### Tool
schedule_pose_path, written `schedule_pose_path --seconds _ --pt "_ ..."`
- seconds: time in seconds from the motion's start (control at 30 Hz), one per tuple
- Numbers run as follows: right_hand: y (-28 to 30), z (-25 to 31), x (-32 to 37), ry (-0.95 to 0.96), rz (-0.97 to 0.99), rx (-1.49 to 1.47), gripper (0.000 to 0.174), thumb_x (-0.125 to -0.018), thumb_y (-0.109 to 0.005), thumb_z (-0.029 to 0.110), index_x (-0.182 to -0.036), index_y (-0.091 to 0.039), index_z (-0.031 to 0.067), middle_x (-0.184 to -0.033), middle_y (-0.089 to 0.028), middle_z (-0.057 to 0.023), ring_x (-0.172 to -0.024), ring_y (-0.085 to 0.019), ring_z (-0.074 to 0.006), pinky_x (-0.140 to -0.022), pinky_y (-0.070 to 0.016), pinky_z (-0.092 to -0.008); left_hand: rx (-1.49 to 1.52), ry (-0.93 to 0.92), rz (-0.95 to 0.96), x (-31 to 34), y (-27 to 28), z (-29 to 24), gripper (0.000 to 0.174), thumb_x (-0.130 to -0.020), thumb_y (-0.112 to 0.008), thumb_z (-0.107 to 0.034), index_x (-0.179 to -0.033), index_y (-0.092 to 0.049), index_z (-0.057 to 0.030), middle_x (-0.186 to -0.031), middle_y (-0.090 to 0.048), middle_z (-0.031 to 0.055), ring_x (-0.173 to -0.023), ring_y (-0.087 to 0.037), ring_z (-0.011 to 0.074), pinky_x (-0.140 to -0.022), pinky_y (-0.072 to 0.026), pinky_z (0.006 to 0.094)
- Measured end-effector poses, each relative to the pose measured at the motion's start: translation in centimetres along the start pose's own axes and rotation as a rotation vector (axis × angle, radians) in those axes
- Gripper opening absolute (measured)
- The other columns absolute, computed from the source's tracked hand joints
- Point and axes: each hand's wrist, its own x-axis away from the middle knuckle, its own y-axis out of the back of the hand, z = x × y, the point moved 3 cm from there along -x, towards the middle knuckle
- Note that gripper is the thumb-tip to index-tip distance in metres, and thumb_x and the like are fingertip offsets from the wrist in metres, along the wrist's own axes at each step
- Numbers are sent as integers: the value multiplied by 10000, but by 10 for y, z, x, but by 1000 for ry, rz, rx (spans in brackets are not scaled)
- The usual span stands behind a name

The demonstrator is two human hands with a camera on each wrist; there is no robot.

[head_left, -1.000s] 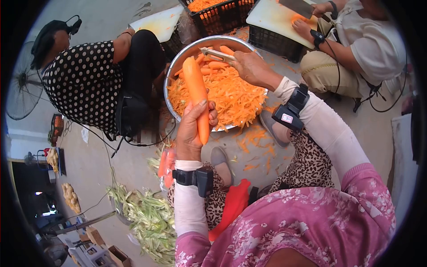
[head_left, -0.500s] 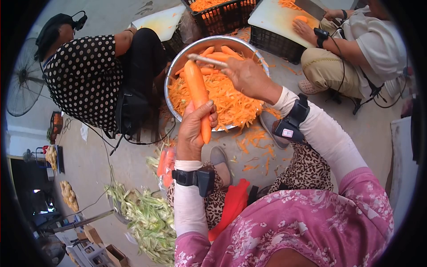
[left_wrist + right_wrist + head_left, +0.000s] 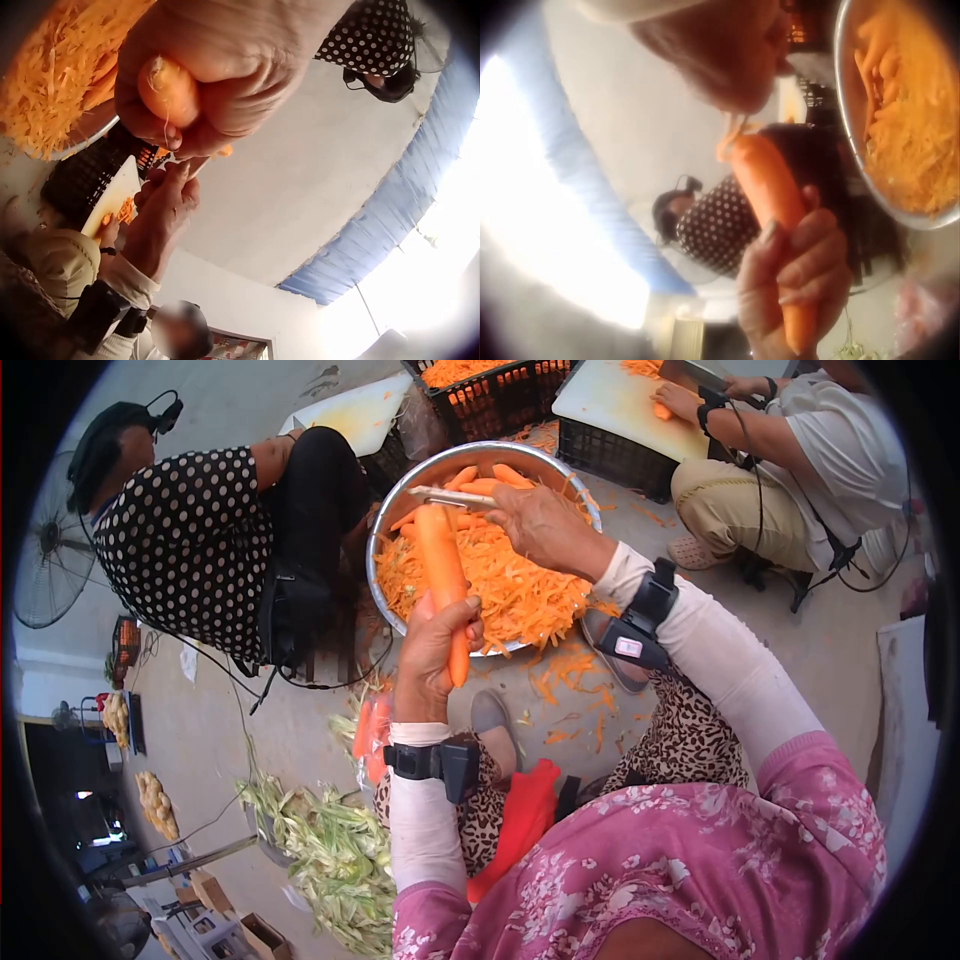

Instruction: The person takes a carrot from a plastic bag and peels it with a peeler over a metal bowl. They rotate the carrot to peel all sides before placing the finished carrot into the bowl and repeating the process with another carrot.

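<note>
My left hand (image 3: 432, 650) grips a large carrot (image 3: 438, 550) near its narrow end, the thick end pointing away from me. Curled around a pale-handled peeler (image 3: 450, 497), my right hand (image 3: 550, 532) holds its blade at the carrot's thick end. In the right wrist view the carrot (image 3: 769, 184) stands tilted in the left hand (image 3: 799, 274), with the peeler (image 3: 739, 126) right at its top. The left wrist view shows the carrot's narrow tip (image 3: 169, 90) poking out of the left fist. Below both hands, a metal basin (image 3: 378, 575) holds orange peelings (image 3: 530, 585) and several whole carrots (image 3: 510, 475).
One person (image 3: 185, 550) in polka dots sits at the left; another (image 3: 840, 450) cuts carrot on a white board (image 3: 610, 410) at the right. A black crate (image 3: 495, 405) stands behind the basin. Husks (image 3: 340, 860) and bagged carrots (image 3: 372, 735) lie on the floor near my left side.
My right hand has swung the peeler down and leftward from above the carrot onto its thick end. The left hand keeps its hold on the carrot, nearly still.
</note>
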Motion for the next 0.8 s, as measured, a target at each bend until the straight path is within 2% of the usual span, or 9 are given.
schedule_pose_path --seconds 0.03,0.1,0.2,0.33,0.4,0.53,0.7,0.77,0.8 --pt "-1 -8 -3 -5 -10 -1 204 -893 -525 239 -887 -528 36 -739 -600 -204 -739 -597 -395 -646 -459 -503 4 10 13 -1 -1 4 253 -825 -604 -26 -1020 -445 -49 -747 -500 51 -546 -486 115 -457 -406 238" --pt "-5 -20 -4 -124 145 160 214 -894 -522 229 -912 -559 19 -764 -606 -232 -767 -608 -391 -659 -467 -500 -3 24 28 0 -5 5 253 -825 -608 -29 -1022 -450 -45 -754 -503 49 -555 -494 116 -466 -413 239" --pt "-1 -21 -2 -204 110 58 229 -894 -516 228 -932 -578 11 -775 -605 -239 -778 -607 -392 -666 -467 -492 1 -4 21 0 -4 0 310 -851 -596 -51 -1130 -464 -16 -814 -528 70 -628 -487 122 -522 -427 225" --pt "8 -11 0 -84 -34 -57 191 -884 -522 174 -895 -556 -14 -754 -607 -232 -708 -601 -401 -619 -452 -480 140 27 -11 -6 8 3 293 -864 -610 -88 -1112 -471 -15 -829 -544 67 -657 -511 126 -552 -450 233" --pt "11 1 6 97 -8 -117 207 -894 -517 220 -937 -558 21 -782 -605 -209 -770 -588 -405 -666 -446 -492 179 31 -19 -6 7 3 274 -864 -617 -97 -1081 -467 -21 -818 -553 65 -642 -527 126 -540 -459 239" --pt "8 21 19 248 141 -186 158 -887 -531 199 -893 -517 41 -766 -590 -193 -740 -580 -391 -650 -439 -493 219 16 -1 -2 0 -1 251 -871 -613 -105 -1063 -469 -32 -829 -552 76 -639 -521 131 -539 -452 237" --pt "0 20 21 245 172 -102 164 -880 -541 207 -877 -509 46 -727 -577 -192 -732 -584 -381 -629 -436 -495 158 7 92 -2 2 -3 220 -854 -611 -63 -1016 -463 -42 -798 -535 66 -611 -509 122 -499 -427 229" --pt "-4 -4 5 194 -2 -130 166 -877 -540 196 -869 -505 34 -743 -587 -195 -730 -583 -389 -632 -437 -501 -10 -24 73 1 3 -1 348 -848 -604 -38 -1162 -455 -16 -819 -529 82 -602 -469 122 -489 -404 215" --pt "-2 -11 -1 121 49 -32 178 -885 -519 204 -900 -521 27 -778 -611 -197 -750 -599 -385 -649 -457 -494 -16 -23 80 1 2 2 348 -848 -604 -38 -1162 -455 -16 -819 -529 82 -602 -469 122 -489 -404 215"
